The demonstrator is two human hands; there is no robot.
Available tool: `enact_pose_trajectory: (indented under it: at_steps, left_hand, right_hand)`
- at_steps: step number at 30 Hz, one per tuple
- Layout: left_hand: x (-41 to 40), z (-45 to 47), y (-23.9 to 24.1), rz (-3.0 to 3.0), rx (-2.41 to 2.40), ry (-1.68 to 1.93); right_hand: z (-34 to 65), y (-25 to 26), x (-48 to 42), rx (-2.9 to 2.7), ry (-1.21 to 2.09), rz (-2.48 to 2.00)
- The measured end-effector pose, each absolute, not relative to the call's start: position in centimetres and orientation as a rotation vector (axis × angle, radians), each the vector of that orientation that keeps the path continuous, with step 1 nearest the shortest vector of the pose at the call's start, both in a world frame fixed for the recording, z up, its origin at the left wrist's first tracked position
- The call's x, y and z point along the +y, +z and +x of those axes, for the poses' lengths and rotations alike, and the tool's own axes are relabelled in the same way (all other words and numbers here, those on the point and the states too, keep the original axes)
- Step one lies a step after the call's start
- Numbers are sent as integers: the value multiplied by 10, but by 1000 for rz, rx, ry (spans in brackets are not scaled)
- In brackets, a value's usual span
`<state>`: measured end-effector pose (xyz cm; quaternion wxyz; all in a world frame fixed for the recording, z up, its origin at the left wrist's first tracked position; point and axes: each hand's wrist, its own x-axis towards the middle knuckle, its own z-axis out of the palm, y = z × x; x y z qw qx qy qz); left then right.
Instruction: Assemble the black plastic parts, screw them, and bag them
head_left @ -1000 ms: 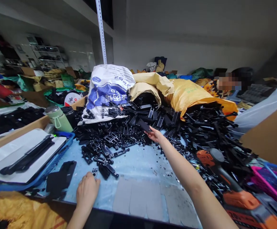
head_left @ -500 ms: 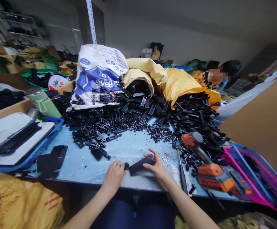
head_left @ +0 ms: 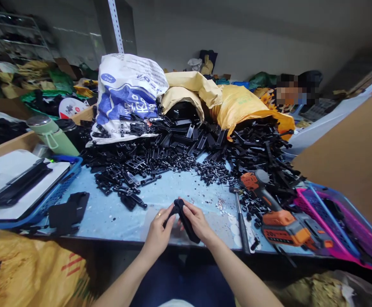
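Both hands meet over the near edge of the blue table (head_left: pixel 115 213). My right hand (head_left: pixel 199 221) grips a long black plastic piece (head_left: pixel 187 224) that points down toward me. My left hand (head_left: pixel 158 230) pinches a smaller black part (head_left: pixel 172 209) against the top end of that piece. A ring shows on a left finger. Behind them lies a big heap of black plastic parts (head_left: pixel 186 153).
A white-and-blue sack (head_left: pixel 125 94) and yellow sacks (head_left: pixel 237 106) lie behind the heap. An orange power drill (head_left: pixel 275 213) and a pink basket (head_left: pixel 333 221) sit on the right. A blue tray (head_left: pixel 58 192), a green bottle (head_left: pixel 53 136) and a black pad (head_left: pixel 66 211) are at left. Another person sits far right.
My right hand pulled a long black piece from the heap to the table's near edge. My left hand joined it, and the piece turned from lying flat to standing between both hands.
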<state>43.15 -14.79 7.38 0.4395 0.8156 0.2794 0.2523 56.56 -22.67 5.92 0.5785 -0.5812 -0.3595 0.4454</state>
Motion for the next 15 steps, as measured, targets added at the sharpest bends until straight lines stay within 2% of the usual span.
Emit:
enact_pose_trajectory:
  at_steps: [2,7,15]
  left_hand:
    - [-149,433,80,2004,670,624]
    - [-156,431,80,2032,709,548]
    - [-180,450,83,1752,862,987]
  right_hand:
    - [569,62,-230,-839,1051,-1313]
    - [590,72,-243,-1266,893,-1407]
    - [559,76,-242,-1170,661,-1400]
